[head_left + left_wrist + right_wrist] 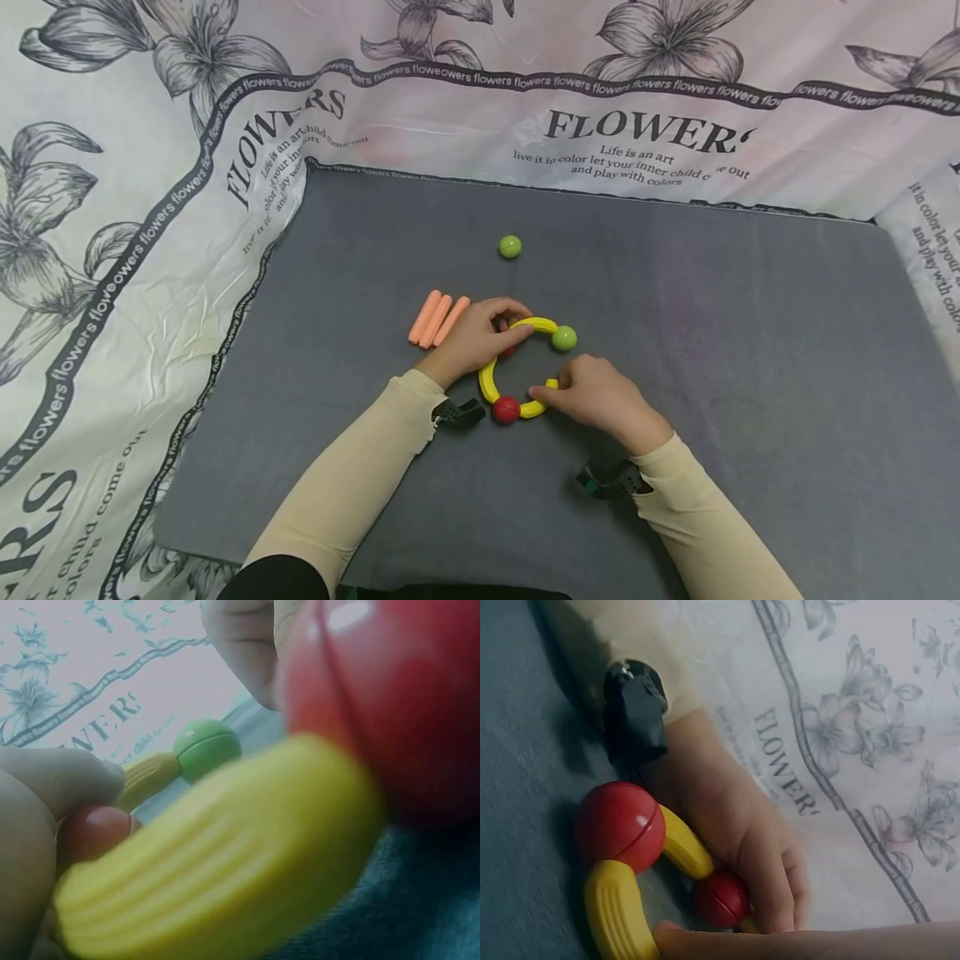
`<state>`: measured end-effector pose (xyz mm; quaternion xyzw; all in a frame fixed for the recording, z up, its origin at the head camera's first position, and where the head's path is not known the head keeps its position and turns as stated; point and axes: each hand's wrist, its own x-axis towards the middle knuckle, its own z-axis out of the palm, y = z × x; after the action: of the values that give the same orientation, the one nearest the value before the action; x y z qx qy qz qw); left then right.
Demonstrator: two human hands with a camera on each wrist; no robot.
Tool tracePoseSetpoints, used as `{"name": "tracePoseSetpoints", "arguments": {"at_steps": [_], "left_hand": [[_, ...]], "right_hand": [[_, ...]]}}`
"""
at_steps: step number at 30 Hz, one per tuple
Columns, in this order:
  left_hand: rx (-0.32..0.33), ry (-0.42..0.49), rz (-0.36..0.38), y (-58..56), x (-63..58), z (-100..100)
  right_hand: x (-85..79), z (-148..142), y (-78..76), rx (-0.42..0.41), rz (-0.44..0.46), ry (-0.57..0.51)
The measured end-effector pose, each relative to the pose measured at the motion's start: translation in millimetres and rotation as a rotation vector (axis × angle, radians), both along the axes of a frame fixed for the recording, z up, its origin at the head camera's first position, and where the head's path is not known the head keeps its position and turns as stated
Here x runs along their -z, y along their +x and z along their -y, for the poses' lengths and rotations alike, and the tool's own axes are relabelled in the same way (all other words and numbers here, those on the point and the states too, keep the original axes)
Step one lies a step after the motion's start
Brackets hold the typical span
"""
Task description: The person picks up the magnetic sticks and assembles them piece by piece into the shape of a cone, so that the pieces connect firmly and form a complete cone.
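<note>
Curved yellow pieces and red and green balls form an open ring on the dark mat. My left hand (476,337) pinches the upper yellow piece (543,324), near a red ball (508,352) partly hidden by the fingers. A green ball (564,338) sits at that piece's right end. Down the ring's left side runs another yellow piece (488,382), joined to a lower red ball (506,409). From there a third yellow piece (532,409) curves right, and my right hand (603,396) pinches it with thumb and fingers. The right wrist view shows both red balls, the nearer ball (621,827) largest.
A loose green ball (510,247) lies on the mat (750,375) beyond the ring. Orange sticks (425,317) lie side by side left of my left hand. A white flower-printed cloth (450,125) borders the mat at the back and left.
</note>
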<state>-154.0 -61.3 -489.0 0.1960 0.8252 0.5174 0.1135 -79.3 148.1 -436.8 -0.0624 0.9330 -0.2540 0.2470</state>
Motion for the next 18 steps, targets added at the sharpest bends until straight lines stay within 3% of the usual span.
{"name": "tracePoseSetpoints", "arguments": {"at_steps": [8, 18], "left_hand": [[-0.001, -0.008, 0.018, 0.2, -2.4, 0], [0.025, -0.021, 0.039, 0.5, -1.7, -1]], "right_hand": [[-2.8, -12, -7.4, 0.051, 0.012, -0.037], [-3.4, -23, -12.6, 0.082, -0.021, 0.012]]}}
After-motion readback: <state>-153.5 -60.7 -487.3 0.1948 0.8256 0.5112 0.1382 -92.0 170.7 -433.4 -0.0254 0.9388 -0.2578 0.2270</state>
